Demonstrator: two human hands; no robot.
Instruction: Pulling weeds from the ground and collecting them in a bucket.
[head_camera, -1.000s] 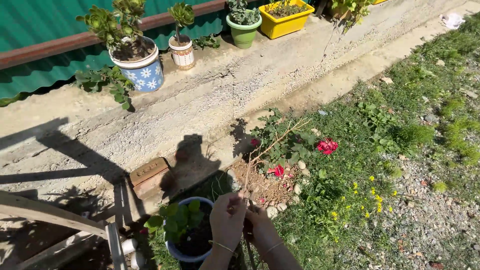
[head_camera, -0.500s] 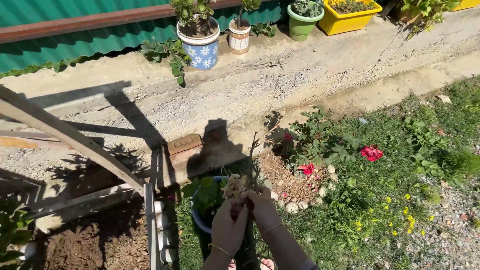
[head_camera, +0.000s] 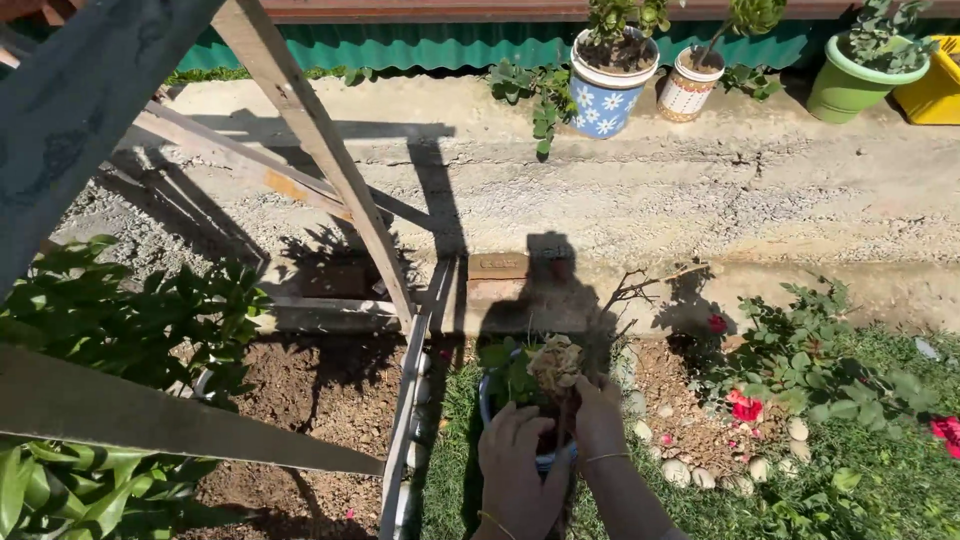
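Far left, about 9 o'clock, a leafy shrub (head_camera: 120, 330) sits behind grey wooden beams (head_camera: 300, 130) that cross the frame as some kind of support. Below them, near 7 o'clock, bare dug soil (head_camera: 310, 400) in a bed edged by a board (head_camera: 405, 420), likely there to keep the dirt off the grass. Bottom centre, 6 o'clock, the left hand (head_camera: 515, 470) is curled on the near rim of a dark blue pot (head_camera: 487, 400), fingers bent over the edge, looks like it's steadying it. Just right and touching, the right hand (head_camera: 598, 420) is pinched narrow around a stem; above it hangs a dried brown flower head (head_camera: 555, 362), held up over the pot's green leaves (head_camera: 508, 365). Can't tell whether the stem is cut. Two bricks (head_camera: 497, 278) lie at 12 o'clock from the pot, in shadow. Right, 3 to 4 o'clock, a small bush with red flowers (head_camera: 745, 408) in a soil patch ringed by pale stones (head_camera: 690, 475), grass (head_camera: 880, 490) around it. Ground beyond is rough concrete (head_camera: 700, 190), sunny, hard shadows. Along the top, against a green corrugated fence (head_camera: 430, 45), stand a blue-and-white pot (head_camera: 605, 95), a small patterned pot (head_camera: 692, 92), a green pot (head_camera: 850, 85) and a yellow box (head_camera: 935, 90).
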